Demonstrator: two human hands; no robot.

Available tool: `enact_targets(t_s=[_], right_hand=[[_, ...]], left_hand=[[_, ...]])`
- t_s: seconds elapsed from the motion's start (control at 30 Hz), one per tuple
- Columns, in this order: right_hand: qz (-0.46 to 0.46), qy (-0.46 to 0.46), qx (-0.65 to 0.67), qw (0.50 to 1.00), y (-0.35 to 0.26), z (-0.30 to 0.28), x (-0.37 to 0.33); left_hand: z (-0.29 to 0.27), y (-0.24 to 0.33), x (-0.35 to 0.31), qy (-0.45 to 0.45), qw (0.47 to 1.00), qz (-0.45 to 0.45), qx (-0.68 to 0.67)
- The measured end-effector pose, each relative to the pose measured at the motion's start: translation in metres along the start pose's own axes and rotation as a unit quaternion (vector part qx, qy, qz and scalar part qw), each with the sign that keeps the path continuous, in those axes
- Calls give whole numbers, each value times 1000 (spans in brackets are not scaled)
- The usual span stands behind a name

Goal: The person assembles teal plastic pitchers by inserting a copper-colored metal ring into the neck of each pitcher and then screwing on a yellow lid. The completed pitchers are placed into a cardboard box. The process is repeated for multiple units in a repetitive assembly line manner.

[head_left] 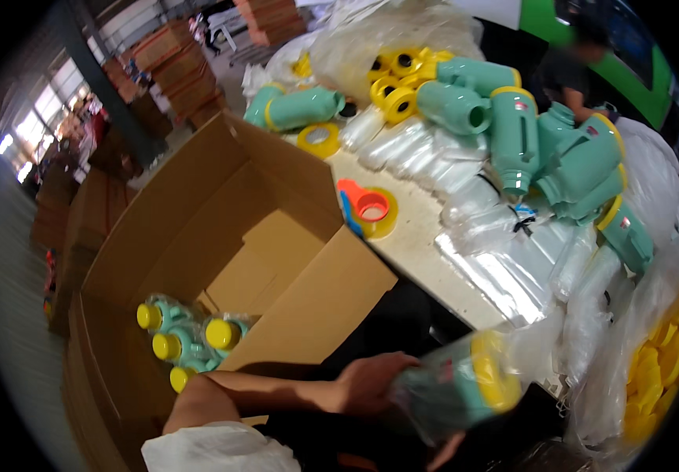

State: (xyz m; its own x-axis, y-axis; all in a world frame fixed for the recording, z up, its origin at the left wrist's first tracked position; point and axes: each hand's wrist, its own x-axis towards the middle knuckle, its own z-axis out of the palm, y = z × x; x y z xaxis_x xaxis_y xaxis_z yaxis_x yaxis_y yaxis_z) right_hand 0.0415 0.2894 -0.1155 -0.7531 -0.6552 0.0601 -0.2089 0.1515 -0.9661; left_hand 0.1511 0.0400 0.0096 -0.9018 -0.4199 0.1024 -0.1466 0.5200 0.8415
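A pale green jug with a yellow end [453, 385], wrapped in a clear plastic bag, is tilted sideways at the lower middle. My left hand [375, 383] closes round its left end, the forearm crossing in front of the carton. Under the jug, a small part of my right hand [446, 452] shows, its fingers against the bag; the rest is hidden. Left of my hands stands an open cardboard box [300, 315]. Several bagged green jugs with yellow caps [168, 346] stand upright in its near left corner.
On the table [426, 267] lie unbagged green jugs [515, 138], clear plastic bags [504, 267], yellow parts [398, 94], and an orange tape dispenser [371, 206]. A sack of yellow pieces [662, 370] is at right. Another person [571, 79] works beyond the table. Stacked cartons [178, 67] stand behind.
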Motion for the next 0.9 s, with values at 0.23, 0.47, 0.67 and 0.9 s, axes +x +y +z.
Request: enact_targets(t_s=[0.23, 0.47, 0.67, 0.9], right_hand=[[45, -464, 56, 883, -96, 69, 51], [-160, -615, 259, 727, -226, 185, 91], [-77, -461, 102, 878, -165, 147, 151], [-28, 16, 95, 995, -59, -26, 367]], left_hand=[[-10, -8, -98, 396, 872, -70, -278], [-233, -114, -182, 576, 764, -242, -161], [-228, -302, -268, 281, 724, -627, 64], [-168, -336, -251, -35, 661, -735, 143]])
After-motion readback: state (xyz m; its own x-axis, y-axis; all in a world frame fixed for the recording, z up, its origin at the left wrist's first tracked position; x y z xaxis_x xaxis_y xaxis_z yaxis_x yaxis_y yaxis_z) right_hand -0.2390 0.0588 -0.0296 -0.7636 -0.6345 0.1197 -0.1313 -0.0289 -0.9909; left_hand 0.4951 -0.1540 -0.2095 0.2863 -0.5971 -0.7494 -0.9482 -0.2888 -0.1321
